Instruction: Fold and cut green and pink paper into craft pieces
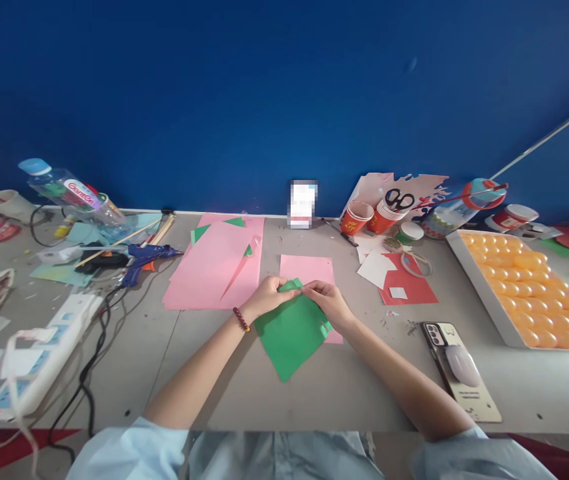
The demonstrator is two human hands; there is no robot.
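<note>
A sheet of green paper (291,337) is held at its far edge by both hands, its near corner pointing toward me. My left hand (270,298) pinches the paper with thumb and fingers close together. Right beside it, my right hand (328,300) grips the same far corner, fingertips nearly touching those of the left. Along the right edge of the green paper there is a small cut or folded strip. Partly under the green paper lies a pink sheet (309,265) on the table.
Pink sheets (214,267) with green scraps lie left of my hands. Further left are a blue glue gun (141,260) and a power strip (47,360). On the right are red paper (417,287), paper cups (357,219), a phone (481,400) and a tray of orange balls (494,320).
</note>
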